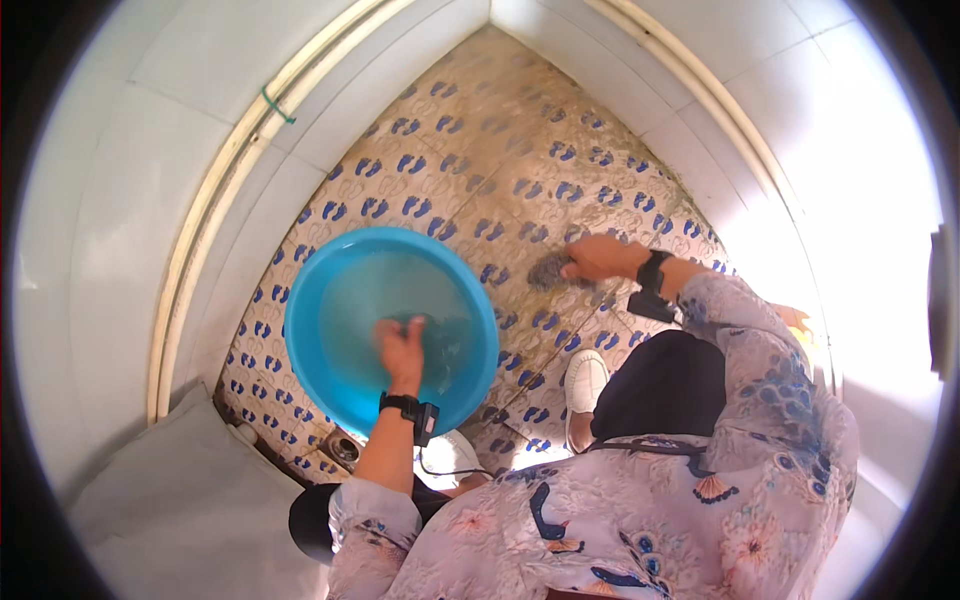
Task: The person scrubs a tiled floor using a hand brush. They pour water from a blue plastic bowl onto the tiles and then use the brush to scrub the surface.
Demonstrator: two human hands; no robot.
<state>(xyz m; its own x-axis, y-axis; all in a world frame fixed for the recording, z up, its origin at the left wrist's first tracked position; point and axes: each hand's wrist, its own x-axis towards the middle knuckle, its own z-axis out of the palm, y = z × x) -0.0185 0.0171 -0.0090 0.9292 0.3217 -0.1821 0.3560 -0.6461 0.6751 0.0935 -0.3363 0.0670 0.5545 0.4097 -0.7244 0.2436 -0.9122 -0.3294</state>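
A round blue basin (303, 345) of cloudy water stands on the tiled floor, left of the middle. My left hand (401, 350) is inside it at the water, its fingers curled at a dark patch; what they hold, if anything, I cannot make out. To the right of the basin, my right hand (605, 258) is closed round a grey scouring pad (548, 271), low over the floor. The pad looks blurred, and whether it touches the tiles is hard to tell.
The floor (480, 195) has a blue footprint pattern and brownish, wet-looking patches. White tiled walls (130, 200) meet at the far corner, with pale pipes (215, 190) along them. A round floor drain (343, 447) lies near the basin, by my white shoes (586, 385).
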